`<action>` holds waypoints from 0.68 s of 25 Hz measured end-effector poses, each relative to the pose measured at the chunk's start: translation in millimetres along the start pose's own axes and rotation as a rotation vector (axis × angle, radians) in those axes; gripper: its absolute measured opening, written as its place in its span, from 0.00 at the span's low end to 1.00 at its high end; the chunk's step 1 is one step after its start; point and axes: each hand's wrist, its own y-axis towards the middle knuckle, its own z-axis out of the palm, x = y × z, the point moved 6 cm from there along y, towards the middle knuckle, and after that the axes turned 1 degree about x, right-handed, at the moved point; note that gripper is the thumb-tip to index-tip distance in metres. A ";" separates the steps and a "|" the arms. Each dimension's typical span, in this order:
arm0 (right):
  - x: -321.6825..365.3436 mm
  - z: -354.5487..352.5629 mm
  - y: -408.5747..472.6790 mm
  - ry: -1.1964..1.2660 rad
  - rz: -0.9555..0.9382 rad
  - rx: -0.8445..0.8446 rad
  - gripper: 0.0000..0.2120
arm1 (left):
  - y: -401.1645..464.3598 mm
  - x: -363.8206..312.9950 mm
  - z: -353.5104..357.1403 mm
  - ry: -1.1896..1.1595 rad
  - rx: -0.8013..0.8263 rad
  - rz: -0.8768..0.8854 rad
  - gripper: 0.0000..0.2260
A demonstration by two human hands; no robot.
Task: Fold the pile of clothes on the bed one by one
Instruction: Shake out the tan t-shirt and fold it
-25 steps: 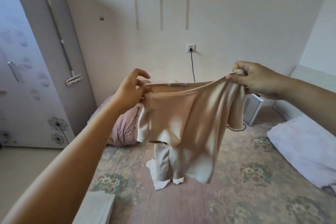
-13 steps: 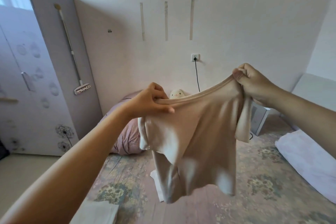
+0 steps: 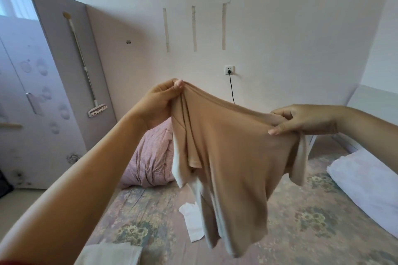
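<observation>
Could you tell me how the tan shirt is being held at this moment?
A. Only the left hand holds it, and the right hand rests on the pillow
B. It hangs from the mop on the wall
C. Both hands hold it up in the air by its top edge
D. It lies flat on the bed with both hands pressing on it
C: the left hand and right hand each pinch the top edge of the tan shirt, which hangs above the bed.

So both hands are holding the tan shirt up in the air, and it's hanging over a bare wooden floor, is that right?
Not quite. The left hand and right hand do hold the tan shirt up, but the head view shows it hanging over a bed with a floral cover, not a bare floor.
</observation>
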 end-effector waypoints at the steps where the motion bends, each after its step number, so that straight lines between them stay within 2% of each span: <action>1: -0.6 1.4 -3.8 0.062 -0.007 0.021 0.11 | -0.3 -2.6 1.2 -0.062 -0.005 -0.021 0.07; 4: 6.3 -8.1 -12.8 0.255 -0.120 -0.076 0.13 | 0.4 -3.2 -0.1 -0.111 -0.052 -0.107 0.12; 9: 7.1 -23.4 -17.4 0.445 -0.200 -0.255 0.15 | -0.5 1.4 0.4 0.023 0.042 -0.191 0.12; 12: -1.1 -25.6 -11.4 0.136 -0.166 -0.334 0.12 | -1.4 -2.6 -9.4 0.632 0.020 -0.142 0.11; 13: -1.4 -27.6 -10.0 -0.018 -0.178 -0.380 0.10 | -1.9 -2.9 -10.6 0.738 -0.013 -0.119 0.11; 15: -1.7 -30.4 -6.3 -0.193 -0.193 -0.459 0.08 | -3.9 2.6 -11.1 0.665 -0.095 -0.103 0.11; 17: 0.5 -30.3 -4.2 -0.105 -0.213 -0.469 0.10 | -3.9 12.3 -12.7 0.452 -0.150 -0.122 0.11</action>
